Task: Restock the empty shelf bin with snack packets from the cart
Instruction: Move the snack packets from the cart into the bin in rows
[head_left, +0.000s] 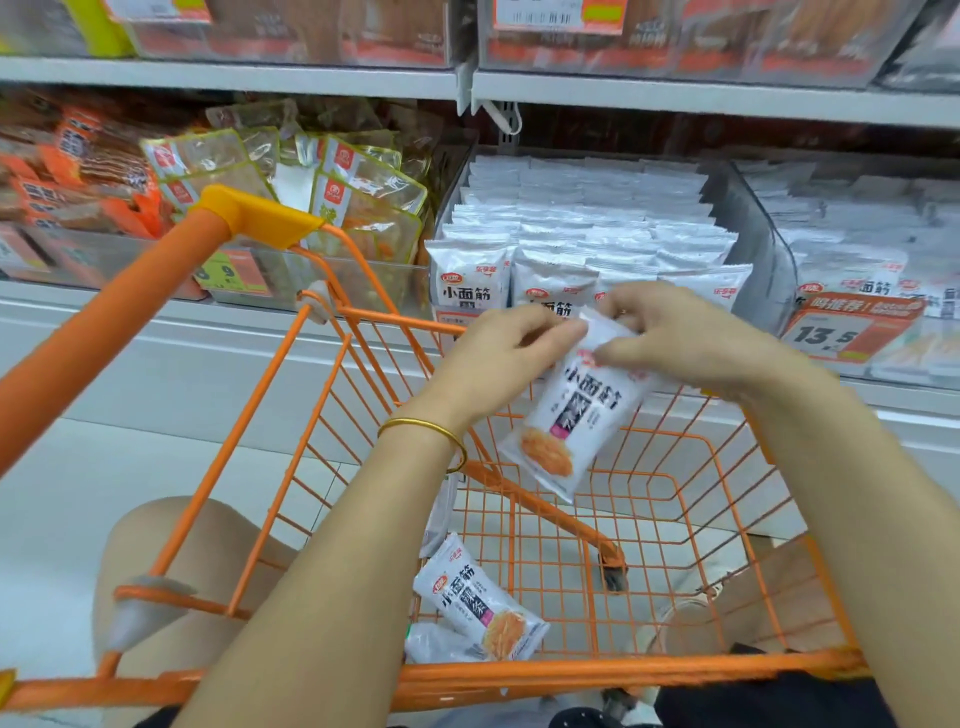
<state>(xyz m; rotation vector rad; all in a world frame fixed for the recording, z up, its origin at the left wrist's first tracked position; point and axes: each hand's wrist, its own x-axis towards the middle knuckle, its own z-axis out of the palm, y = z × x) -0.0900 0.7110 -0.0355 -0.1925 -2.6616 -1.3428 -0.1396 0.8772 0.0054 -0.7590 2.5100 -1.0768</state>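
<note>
The left grip (498, 358) and right grip (670, 338) both pinch the top of one white packet (576, 421), held over the orange cart (623, 670) where spare packets (478, 597) lie, near the shelf bin (756, 244) filled with matching ones.

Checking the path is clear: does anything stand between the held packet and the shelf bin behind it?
Nothing visible does. Left hand and right hand pinch the packet above the cart, directly before the nearly full bin.

At the left, orange packets (78, 171) lie beside clear packets with yellow edges (363, 192). At the right, an orange price tag (847, 330) shows 13,5.
</note>
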